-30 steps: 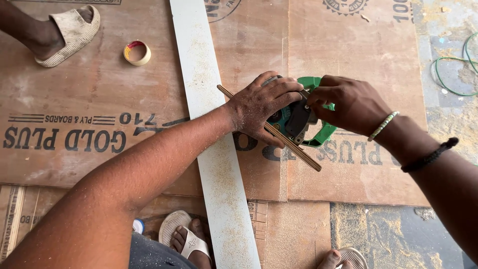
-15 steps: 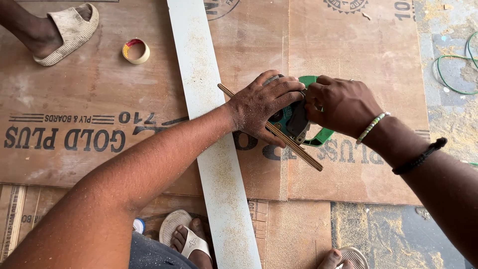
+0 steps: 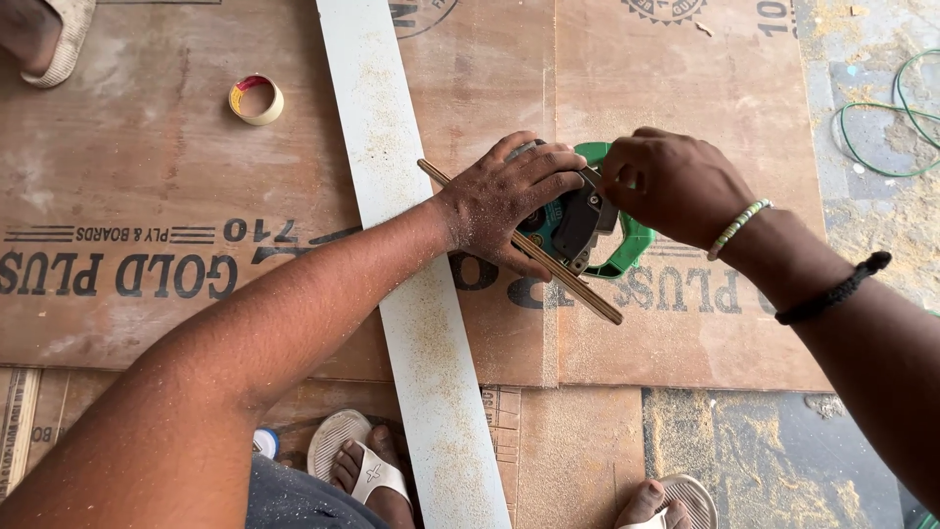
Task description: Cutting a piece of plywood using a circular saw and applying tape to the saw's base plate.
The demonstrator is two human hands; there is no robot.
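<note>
My left hand (image 3: 509,201) rests over a green and grey power tool (image 3: 587,220) that sits on brown plywood sheets (image 3: 685,323). Its fingers press the tool's body and a thin wooden strip (image 3: 578,284) that lies slanted under the tool. My right hand (image 3: 676,186) grips the tool's green handle from the right. A bead bracelet and a black band are on my right wrist. Most of the tool is hidden beneath both hands.
A long white board (image 3: 411,294), dusted with sawdust, runs from top to bottom left of the tool. A roll of tape (image 3: 257,99) lies at upper left. A green cable (image 3: 881,127) coils at right. My sandalled feet (image 3: 367,475) are at the bottom; another person's foot (image 3: 44,39) is top left.
Both hands have stayed on the tool with small shifts of the fingers. The view has drifted slightly, so everything sits a little lower and to the left.
</note>
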